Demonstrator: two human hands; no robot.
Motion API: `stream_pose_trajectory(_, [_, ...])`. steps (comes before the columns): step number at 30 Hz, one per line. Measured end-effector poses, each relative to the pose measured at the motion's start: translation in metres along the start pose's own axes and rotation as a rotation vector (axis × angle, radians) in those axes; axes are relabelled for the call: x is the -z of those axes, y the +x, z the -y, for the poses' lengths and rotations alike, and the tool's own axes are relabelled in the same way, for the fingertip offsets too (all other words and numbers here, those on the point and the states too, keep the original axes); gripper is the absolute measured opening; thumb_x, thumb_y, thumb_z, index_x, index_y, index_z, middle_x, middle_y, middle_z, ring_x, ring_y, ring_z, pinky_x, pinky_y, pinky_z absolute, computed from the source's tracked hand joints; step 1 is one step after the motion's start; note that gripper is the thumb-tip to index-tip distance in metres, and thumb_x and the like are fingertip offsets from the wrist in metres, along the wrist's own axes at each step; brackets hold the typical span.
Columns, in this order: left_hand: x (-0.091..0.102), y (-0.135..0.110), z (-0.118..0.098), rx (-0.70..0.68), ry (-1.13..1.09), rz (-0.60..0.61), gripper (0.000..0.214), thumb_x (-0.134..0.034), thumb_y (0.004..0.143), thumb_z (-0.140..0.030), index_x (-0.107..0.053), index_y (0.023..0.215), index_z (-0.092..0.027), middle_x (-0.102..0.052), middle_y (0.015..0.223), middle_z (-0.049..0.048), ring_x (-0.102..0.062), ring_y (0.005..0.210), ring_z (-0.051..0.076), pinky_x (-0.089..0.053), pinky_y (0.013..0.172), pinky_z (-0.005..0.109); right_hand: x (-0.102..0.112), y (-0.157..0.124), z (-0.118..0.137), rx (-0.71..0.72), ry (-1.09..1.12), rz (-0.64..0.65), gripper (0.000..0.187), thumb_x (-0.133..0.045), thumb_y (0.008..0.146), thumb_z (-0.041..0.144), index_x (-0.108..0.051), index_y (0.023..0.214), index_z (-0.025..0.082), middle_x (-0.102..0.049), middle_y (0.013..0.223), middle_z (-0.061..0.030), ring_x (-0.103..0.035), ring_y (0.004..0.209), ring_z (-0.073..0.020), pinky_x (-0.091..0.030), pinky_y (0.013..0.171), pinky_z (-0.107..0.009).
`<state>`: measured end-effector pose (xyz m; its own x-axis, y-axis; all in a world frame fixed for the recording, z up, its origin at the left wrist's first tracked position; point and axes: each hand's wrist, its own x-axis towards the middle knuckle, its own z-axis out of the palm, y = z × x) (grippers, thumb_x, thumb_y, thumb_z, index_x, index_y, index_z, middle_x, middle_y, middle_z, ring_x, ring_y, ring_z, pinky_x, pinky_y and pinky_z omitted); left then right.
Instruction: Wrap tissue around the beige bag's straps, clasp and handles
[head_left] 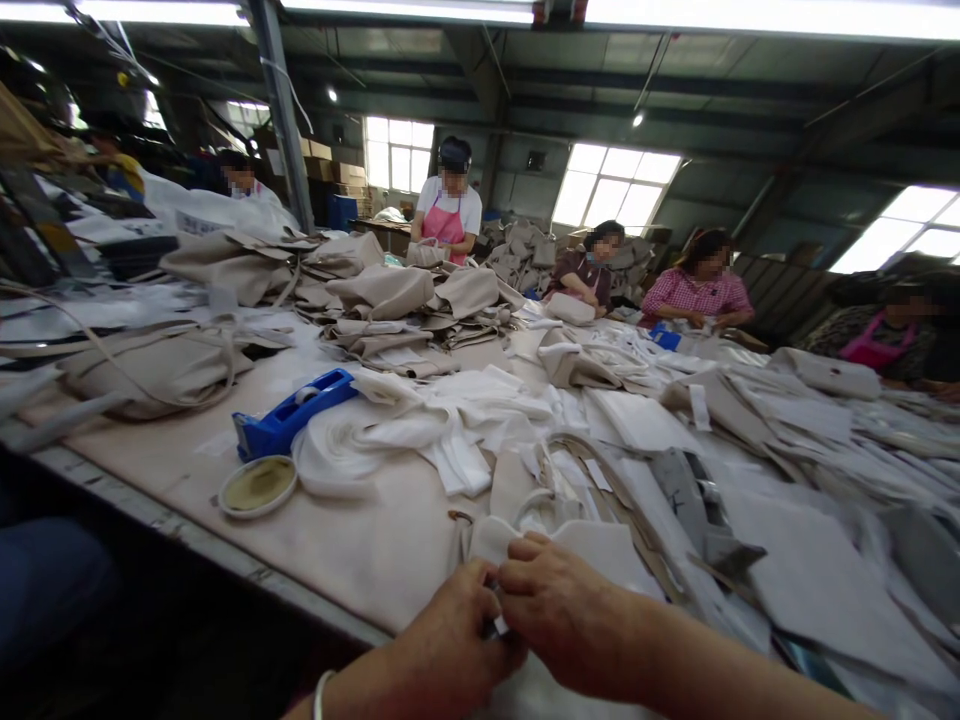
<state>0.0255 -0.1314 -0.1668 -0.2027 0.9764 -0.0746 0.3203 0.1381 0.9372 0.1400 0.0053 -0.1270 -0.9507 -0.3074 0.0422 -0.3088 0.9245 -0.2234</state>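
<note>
Pale bag piece [592,550] lies at the lower center of the frame, where a worker's left hand [461,630] and right hand [559,605] meet over its near part, both with fingers curled tight around a small item [498,626] that shows a glint between them and is otherwise too hidden to identify. A light-colored bangle [321,694] circles the left wrist. Just above the hands, at center, straps and small pale pieces crowd the surface [315,545], beside a grey device [697,505] at right. Left of center sit a blue tape dispenser [292,415], a white-rimmed round container [258,487] with a yellowish middle, and a loose coil of white strip [337,450] touching the dispenser. Beige bags [382,292] heap up behind them, while one more bag [150,370] with a long strap rests at the left. Beyond the pile, a co-worker in a pink apron [444,228] stands at upper center; another in a checked shirt [694,295] works at upper right.
</note>
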Motion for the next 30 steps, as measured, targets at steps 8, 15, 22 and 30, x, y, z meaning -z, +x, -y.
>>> stream_pose_trajectory(8, [0.006, 0.004, -0.002, -0.005, 0.046, 0.118, 0.018, -0.060, 0.081, -0.028, -0.073, 0.072, -0.019, -0.066, 0.104, 0.0019, -0.059, 0.103, 0.019, -0.044, 0.097, 0.027, -0.005, -0.027, 0.010, 0.061, -0.202, -0.125, 0.005, -0.059, 0.090, 0.020, -0.062, 0.092, 0.015, -0.064, 0.096, -0.0058, -0.048, 0.087, -0.0214, -0.034, 0.082, -0.039])
stream_pose_trajectory(15, [0.012, 0.007, -0.009, 0.112, 0.073, 0.187, 0.016, -0.061, 0.078, -0.029, -0.071, 0.071, -0.018, -0.063, 0.122, 0.0040, -0.055, 0.118, 0.027, -0.042, 0.103, 0.031, -0.028, -0.041, 0.000, 0.106, -0.235, -0.274, 0.014, -0.053, 0.090, 0.012, -0.062, 0.081, 0.017, -0.064, 0.094, -0.0040, -0.046, 0.083, -0.0198, -0.030, 0.071, -0.039])
stream_pose_trajectory(22, [0.005, 0.007, -0.012, 0.069, 0.213, 0.167, 0.019, -0.058, 0.085, -0.032, -0.071, 0.084, -0.019, -0.062, 0.118, 0.0062, -0.058, 0.111, 0.022, -0.041, 0.102, 0.027, -0.030, -0.045, 0.000, 0.068, -0.203, -0.312, 0.018, -0.049, 0.094, 0.015, -0.061, 0.081, 0.018, -0.065, 0.090, -0.0021, -0.049, 0.082, -0.0177, -0.033, 0.072, -0.038])
stream_pose_trajectory(30, [0.002, 0.011, -0.022, 0.081, 0.311, 0.169, 0.024, -0.051, 0.086, -0.034, -0.069, 0.075, -0.021, -0.065, 0.107, 0.0038, -0.060, 0.100, 0.021, -0.046, 0.091, 0.023, 0.017, -0.109, -0.031, -0.412, -0.106, -0.767, 0.028, -0.057, 0.093, 0.019, -0.064, 0.120, 0.020, -0.067, 0.112, -0.0095, -0.058, 0.106, -0.0230, -0.046, 0.094, -0.040])
